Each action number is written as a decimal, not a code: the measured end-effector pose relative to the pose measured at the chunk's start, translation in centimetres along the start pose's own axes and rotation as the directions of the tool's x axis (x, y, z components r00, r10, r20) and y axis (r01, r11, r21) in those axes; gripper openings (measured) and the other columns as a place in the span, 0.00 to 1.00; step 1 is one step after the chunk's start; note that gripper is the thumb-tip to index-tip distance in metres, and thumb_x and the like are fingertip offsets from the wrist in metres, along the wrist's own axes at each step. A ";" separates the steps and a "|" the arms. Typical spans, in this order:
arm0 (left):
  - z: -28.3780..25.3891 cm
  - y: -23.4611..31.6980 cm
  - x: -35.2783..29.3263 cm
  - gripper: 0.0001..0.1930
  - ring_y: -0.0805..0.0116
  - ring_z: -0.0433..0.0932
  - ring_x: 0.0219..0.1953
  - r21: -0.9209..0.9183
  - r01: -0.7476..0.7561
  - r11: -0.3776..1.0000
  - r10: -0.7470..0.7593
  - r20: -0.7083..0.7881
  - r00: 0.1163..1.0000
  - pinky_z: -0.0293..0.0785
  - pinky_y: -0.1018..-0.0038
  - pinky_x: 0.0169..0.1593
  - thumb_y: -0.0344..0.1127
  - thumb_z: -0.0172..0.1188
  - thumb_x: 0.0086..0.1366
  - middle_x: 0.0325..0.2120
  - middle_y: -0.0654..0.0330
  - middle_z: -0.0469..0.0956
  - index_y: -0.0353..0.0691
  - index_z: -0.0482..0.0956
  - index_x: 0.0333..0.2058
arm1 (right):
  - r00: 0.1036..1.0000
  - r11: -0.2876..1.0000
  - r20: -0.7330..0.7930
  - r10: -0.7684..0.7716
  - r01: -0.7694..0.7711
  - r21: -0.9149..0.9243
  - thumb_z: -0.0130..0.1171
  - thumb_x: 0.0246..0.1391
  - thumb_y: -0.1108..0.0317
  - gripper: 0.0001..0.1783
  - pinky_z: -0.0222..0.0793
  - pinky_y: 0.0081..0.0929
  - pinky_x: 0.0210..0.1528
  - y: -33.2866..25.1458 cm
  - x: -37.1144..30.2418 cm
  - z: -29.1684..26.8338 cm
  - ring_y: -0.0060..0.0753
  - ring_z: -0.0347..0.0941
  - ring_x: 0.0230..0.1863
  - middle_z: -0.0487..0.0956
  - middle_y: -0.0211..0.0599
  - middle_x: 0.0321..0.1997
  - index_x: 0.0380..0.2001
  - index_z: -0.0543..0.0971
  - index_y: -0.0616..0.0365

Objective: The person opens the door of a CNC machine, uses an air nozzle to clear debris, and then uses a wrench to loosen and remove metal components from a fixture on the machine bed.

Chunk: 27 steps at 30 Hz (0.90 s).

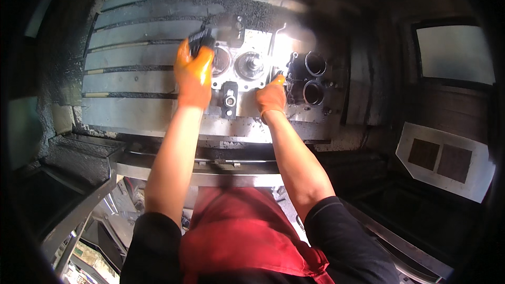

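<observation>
My left hand (195, 73), in an orange glove, is closed around a dark block-shaped piece (202, 40) at the left edge of a bright metal casting (235, 81). The casting has two round bores; a shiny round part (254, 63) sits in the right one. My right hand (271, 98), also gloved, is closed at the casting's lower right corner. Glare and the glove hide what its fingers grip. A thin rod with a bent top (272, 42) runs down close to it. Black clamps (229, 101) sit at the casting's near and far sides.
The casting lies on a slotted metal machine table (131, 80). To the right stands a dark fixture with two ring-shaped openings (314, 92). A metal ledge (158, 171) crosses in front of me. A pale panel with two dark squares (447, 160) is at the right, below a window (455, 52).
</observation>
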<state>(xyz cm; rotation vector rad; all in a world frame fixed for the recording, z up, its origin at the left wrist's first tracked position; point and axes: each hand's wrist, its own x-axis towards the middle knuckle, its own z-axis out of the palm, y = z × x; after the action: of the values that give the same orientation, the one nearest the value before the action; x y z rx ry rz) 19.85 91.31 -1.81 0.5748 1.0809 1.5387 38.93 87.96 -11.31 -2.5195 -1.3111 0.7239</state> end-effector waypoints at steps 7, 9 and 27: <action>-14.3 -3.0 -13.9 0.15 0.72 0.77 0.46 -0.282 0.412 0.866 -0.417 0.046 0.908 0.72 0.75 0.50 0.35 0.53 0.70 0.46 0.60 0.81 0.40 0.77 0.52 | 0.902 0.614 0.292 -0.318 -0.038 0.789 0.54 0.63 0.65 0.14 0.68 0.25 0.26 7.4 -6.3 -6.8 0.22 0.72 0.26 0.74 0.31 0.29 0.49 0.70 0.59; -16.5 -2.8 -16.9 0.14 0.73 0.79 0.42 -0.420 0.518 0.745 -0.586 -0.041 0.809 0.74 0.76 0.45 0.33 0.53 0.69 0.42 0.60 0.83 0.40 0.78 0.52 | 0.809 0.563 0.318 -0.494 0.019 0.827 0.54 0.65 0.61 0.15 0.66 0.20 0.32 11.3 -9.0 -8.4 0.17 0.69 0.29 0.73 0.27 0.33 0.49 0.70 0.57; -14.4 -1.8 -16.2 0.14 0.77 0.77 0.32 -0.276 0.488 0.828 -0.522 -0.061 0.851 0.71 0.80 0.34 0.31 0.57 0.67 0.40 0.63 0.84 0.42 0.79 0.51 | 0.878 0.840 0.046 -0.477 0.440 0.317 0.52 0.63 0.62 0.12 0.70 0.31 0.30 9.3 -17.8 -6.9 0.36 0.75 0.26 0.76 0.41 0.25 0.36 0.74 0.61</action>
<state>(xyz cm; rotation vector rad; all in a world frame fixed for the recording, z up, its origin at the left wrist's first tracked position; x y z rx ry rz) 13.21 71.27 -6.99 -0.0059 1.0145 1.2206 40.44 68.40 -3.28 -1.8436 -1.6252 0.8927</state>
